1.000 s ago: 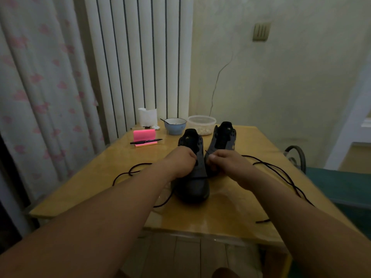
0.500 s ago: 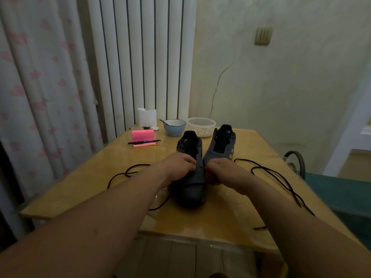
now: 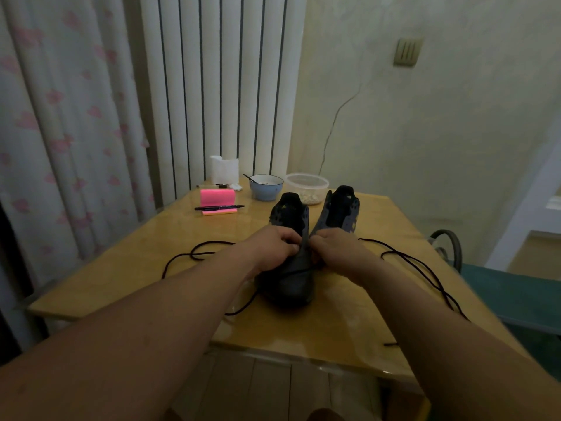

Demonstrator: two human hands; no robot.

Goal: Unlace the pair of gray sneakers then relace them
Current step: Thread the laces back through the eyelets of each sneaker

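Left of the grip, slack lace [image 3: 194, 255] loops over the table [image 3: 127, 268]. The left hand [image 3: 273, 249] has crept up the near shoe [image 3: 288, 287], fingers curled tight at the eyelets, seemingly pinching lace. The right hand [image 3: 337, 252] has closed in beside it, curled the same way. A strand crosses the toe just below them, so relacing looks barely begun. The second shoe [image 3: 341, 214] waits just behind, apparently unlaced.
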